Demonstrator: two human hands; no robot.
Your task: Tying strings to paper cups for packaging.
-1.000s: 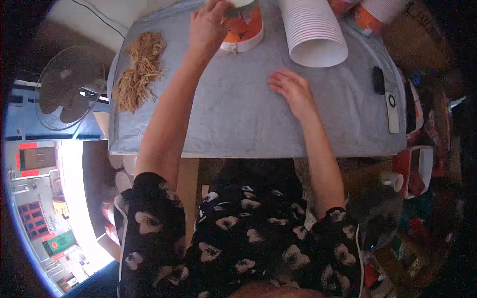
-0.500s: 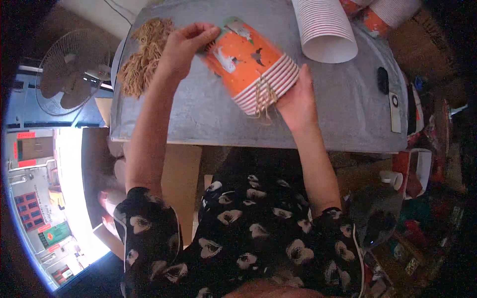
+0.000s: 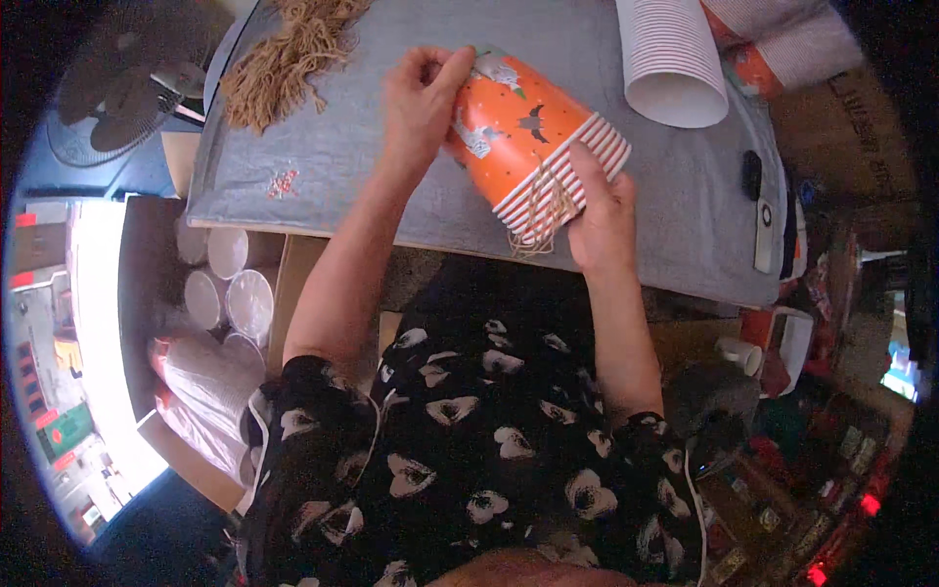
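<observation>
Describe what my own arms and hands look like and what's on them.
Your left hand and right hand are ungloved, and no watch shows. Your forearms are bare up to loose black sleeves, which end near the elbows and carry pale heart-like prints and thin whitish piping.

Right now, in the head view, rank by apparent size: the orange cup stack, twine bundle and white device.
1. Orange cup stack, perhaps enlarged by nearness
2. Twine bundle, cut by the upper edge
3. White device

Above the table (image 3: 685,220), the nested cups (image 3: 509,127) are between a twine bundle (image 3: 291,64), left, and a cup stack (image 3: 668,49), right.
</observation>
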